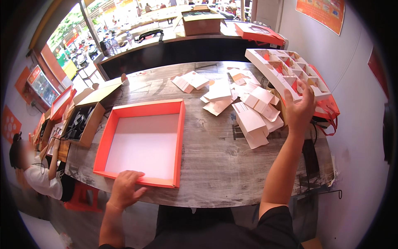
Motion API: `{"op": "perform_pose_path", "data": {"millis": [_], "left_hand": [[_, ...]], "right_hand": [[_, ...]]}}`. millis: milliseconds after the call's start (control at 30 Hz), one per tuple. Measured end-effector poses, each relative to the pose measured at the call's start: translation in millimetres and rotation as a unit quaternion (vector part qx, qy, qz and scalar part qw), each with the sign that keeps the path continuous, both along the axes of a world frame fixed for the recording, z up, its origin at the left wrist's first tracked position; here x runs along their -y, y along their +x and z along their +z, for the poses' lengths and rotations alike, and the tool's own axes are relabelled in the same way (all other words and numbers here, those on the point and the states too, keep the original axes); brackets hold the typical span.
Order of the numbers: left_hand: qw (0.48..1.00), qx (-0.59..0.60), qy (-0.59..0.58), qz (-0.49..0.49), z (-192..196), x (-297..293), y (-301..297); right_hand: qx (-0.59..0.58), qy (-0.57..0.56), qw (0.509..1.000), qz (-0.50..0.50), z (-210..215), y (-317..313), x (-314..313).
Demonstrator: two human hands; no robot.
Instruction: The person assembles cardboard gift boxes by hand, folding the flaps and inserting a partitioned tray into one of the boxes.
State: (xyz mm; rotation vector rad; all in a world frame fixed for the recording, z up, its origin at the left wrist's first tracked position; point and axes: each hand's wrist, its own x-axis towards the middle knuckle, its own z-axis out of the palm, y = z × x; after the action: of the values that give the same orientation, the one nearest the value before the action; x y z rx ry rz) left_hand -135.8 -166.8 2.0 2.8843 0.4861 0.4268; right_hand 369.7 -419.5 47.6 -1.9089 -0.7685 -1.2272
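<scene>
A shallow open red box (180, 145) with a white bottom lies on the table in front of me, and nothing is inside it. My left hand (125, 187) holds its near wall, fingers over the rim and thumb outside. At the right, a white tray divided into compartments (269, 74) rests tilted on other red packaging. Several of its compartments show small red and brown pieces. My right hand (299, 108) reaches to the tray's near corner with thumb and fingers apart; I see nothing in it.
Several folded white cartons (253, 120) lie in a loose pile left of the tray. A cardboard box with black items (85, 124) stands at the left, near a seated person (43, 176). Beyond the table, a counter carries a cardboard box (202, 25) and a red box (261, 34).
</scene>
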Motion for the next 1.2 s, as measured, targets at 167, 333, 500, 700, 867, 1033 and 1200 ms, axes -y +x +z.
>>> {"op": "perform_pose_path", "data": {"millis": [167,333,500,700,867,1033,1200], "left_hand": [[0.999,0.016,0.035,0.001,-22,8,17],[0.998,0.032,0.052,-0.005,-25,10,11],[0.998,0.047,0.047,-0.017,-24,11,16],[0.997,0.055,0.060,-0.019,-24,12,18],[0.995,0.063,0.073,0.005,-30,12,7],[0.995,0.068,0.077,-0.009,-35,8,14],[0.993,0.076,0.090,-0.004,-32,10,11]], "right_hand": [[0.002,-0.068,0.991,-0.112,-30,25,-5],[-0.079,-0.080,0.985,-0.128,-32,21,-14],[-0.106,-0.074,0.986,-0.107,-29,25,-3],[-0.126,-0.078,0.979,-0.140,-36,29,1],[-0.038,-0.079,0.992,-0.094,-36,43,-4],[0.041,-0.040,0.987,-0.149,-46,84,28],[0.046,0.024,0.995,-0.082,-18,55,18]]}}
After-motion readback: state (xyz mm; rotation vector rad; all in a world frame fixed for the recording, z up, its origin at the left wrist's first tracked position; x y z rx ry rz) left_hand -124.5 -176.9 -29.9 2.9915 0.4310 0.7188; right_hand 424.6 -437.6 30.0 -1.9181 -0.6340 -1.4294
